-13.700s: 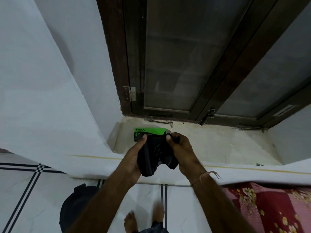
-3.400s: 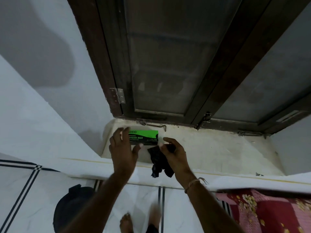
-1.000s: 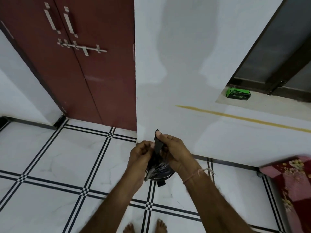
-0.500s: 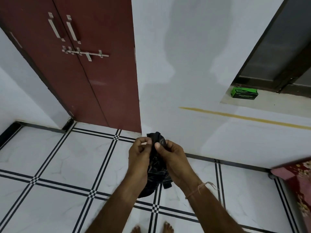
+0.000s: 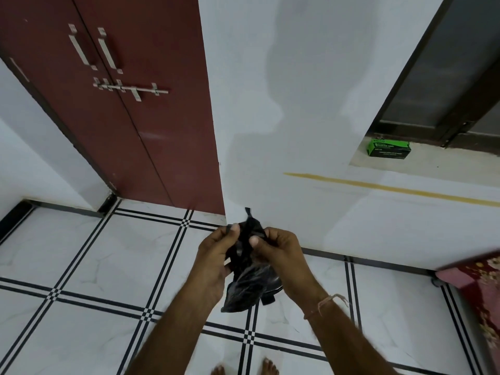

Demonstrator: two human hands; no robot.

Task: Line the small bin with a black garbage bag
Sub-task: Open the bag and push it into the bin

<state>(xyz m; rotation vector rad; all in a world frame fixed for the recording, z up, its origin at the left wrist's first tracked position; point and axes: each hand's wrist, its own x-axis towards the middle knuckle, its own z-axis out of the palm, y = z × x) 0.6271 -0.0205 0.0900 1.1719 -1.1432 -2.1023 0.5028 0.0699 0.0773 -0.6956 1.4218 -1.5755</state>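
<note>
A crumpled black garbage bag [image 5: 247, 289] hangs between my two hands at the centre of the head view, still bunched and folded. My left hand [image 5: 216, 253] pinches its upper left edge with thumb and fingers. My right hand [image 5: 278, 249] pinches the upper right edge close beside it. A small tail of the bag sticks up above my fingers. The green box of garbage bags [image 5: 388, 148] lies on the window ledge at the right. The small bin is not in view.
A dark red double door [image 5: 121, 109] with metal handles and a latch stands at the left. A white wall corner [image 5: 270, 131] is straight ahead. A floral red bed edge [image 5: 484, 288] juts in at the right. My bare toes show on the tiled floor [image 5: 81, 266].
I have turned away from the window ledge, leaving the green box there. Both hands now work the top of the bag, and its bunched end has spread slightly.
</note>
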